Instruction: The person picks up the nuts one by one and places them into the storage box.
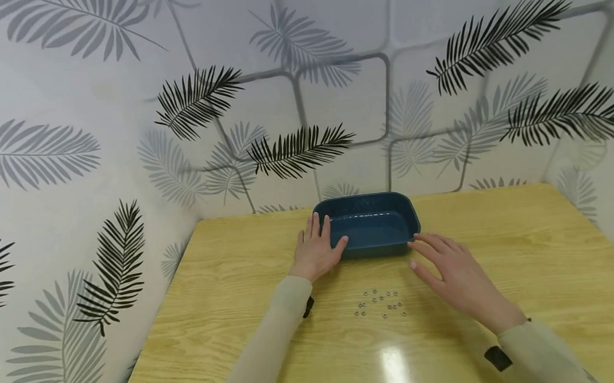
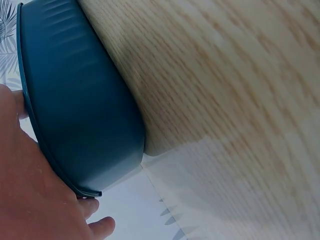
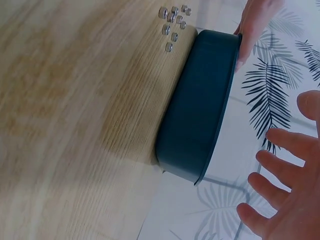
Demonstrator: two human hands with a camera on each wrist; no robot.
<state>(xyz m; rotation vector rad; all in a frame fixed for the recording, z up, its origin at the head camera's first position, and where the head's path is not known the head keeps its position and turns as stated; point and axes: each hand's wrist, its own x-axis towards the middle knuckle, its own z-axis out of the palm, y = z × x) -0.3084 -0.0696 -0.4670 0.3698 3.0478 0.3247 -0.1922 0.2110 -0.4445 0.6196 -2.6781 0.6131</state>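
A dark blue rectangular tray stands on the table near the wall. My left hand rests on its left front corner, fingers spread and fairly straight along the rim; in the left wrist view part of that hand is hidden behind the tray wall. By the right front corner is my right hand, its fingers extended and spread. The right wrist view shows these fingers apart from the tray, holding nothing. Several small metal nuts lie scattered on the table in front of the tray.
The light wood table runs back to a wall patterned with leaves. A second patterned wall borders the table on the left. Dark bands sit at both wrists.
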